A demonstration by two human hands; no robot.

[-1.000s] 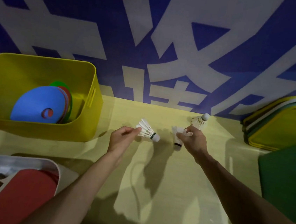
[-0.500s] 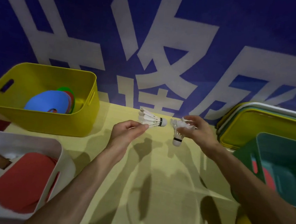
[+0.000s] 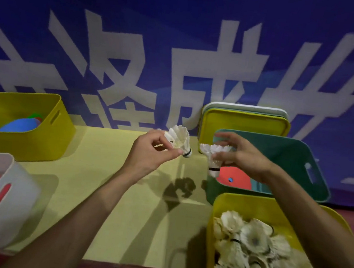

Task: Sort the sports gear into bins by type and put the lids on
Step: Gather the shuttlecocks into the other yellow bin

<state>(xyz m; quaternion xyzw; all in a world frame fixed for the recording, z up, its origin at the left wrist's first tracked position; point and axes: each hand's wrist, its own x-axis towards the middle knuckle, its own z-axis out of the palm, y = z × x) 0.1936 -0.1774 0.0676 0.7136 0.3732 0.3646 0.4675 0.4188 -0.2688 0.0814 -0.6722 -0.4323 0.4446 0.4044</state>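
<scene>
My left hand pinches a white feather shuttlecock above the yellow table, cork pointing right and down. My right hand holds a second shuttlecock, cork down, over the near left corner of a green bin. A yellow bin at the lower right is filled with several shuttlecocks. The green bin holds a red disc. Lids lean stacked against the wall behind the green bin.
A yellow bin at the back left holds blue and other coloured discs. A white bin at the near left holds red paddles. The blue banner wall runs along the table's far edge.
The view has swung right, bringing the shuttlecock bin into sight. Both hands have moved right with their shuttlecocks, the right one now over the green bin's corner.
</scene>
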